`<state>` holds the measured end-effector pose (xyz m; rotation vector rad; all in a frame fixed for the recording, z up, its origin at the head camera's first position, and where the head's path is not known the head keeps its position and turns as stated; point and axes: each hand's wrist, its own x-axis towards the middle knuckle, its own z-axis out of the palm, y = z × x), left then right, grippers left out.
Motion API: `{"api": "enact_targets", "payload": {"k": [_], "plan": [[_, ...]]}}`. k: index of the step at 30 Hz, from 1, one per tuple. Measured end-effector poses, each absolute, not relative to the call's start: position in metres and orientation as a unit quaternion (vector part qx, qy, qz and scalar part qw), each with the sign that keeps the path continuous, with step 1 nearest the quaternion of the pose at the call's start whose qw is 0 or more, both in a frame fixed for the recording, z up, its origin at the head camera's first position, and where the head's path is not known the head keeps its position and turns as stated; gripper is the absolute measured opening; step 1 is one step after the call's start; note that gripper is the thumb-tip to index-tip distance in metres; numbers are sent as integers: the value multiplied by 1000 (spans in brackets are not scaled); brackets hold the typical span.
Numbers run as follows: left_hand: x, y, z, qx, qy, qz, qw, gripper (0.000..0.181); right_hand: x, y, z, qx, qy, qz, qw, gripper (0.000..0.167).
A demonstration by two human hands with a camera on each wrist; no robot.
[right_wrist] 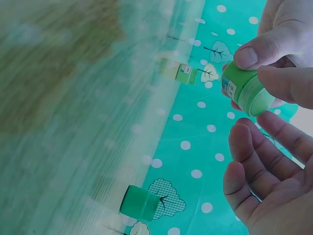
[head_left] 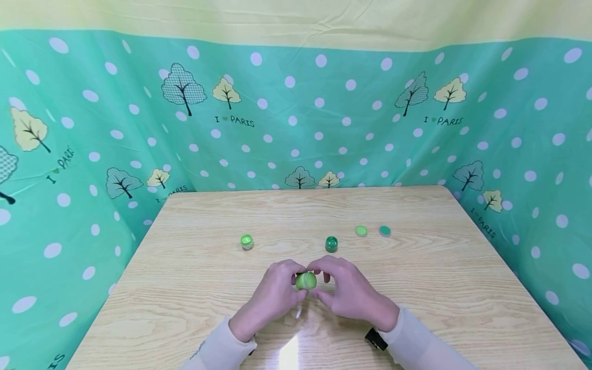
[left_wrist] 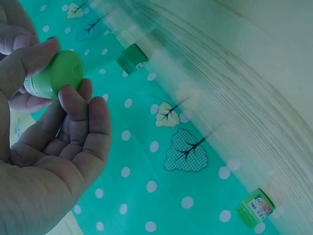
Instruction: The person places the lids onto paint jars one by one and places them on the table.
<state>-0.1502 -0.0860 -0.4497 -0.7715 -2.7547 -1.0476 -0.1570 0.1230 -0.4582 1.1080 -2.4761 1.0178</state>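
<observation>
Above the middle of the table, my left hand [head_left: 275,293] grips a small light green jar [head_left: 306,281], tilted on its side. The left thumb and fingers lie round the jar's body in the left wrist view. My right hand [head_left: 344,288] has its thumb and index finger on either side of the jar's rim end, pinching there. Its other fingers [right_wrist: 249,161] curve loosely away from the jar. A label shows on the held jar [right_wrist: 239,88] in the right wrist view, and its ringed end faces the right palm.
A dark green jar [head_left: 331,244] stands beyond my hands. Another light green jar [head_left: 247,242] is farther left. At the right lie a light green disc [head_left: 361,231] and a dark green disc [head_left: 385,231]. A polka-dot curtain [head_left: 277,118] hangs behind the wooden table [head_left: 208,216].
</observation>
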Motion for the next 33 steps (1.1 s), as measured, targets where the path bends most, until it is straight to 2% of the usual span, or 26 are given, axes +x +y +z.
{"api": "enact_targets", "payload": {"k": [6, 15, 23, 33], "plan": [[-150, -86, -450, -252, -903, -345, 47, 29, -157, 122, -459, 375, -851, 347, 122, 46], [-151, -85, -451, -252, -902, -346, 48, 29, -157, 122, -458, 364, -859, 335, 130, 30], [-150, -84, -450, -245, -905, -344, 42, 31, -157, 122, -459, 357, -864, 326, 140, 23], [-149, -83, -450, -248, -904, -345, 42, 30, -159, 121, -462, 338, -870, 329, 141, 22]]}}
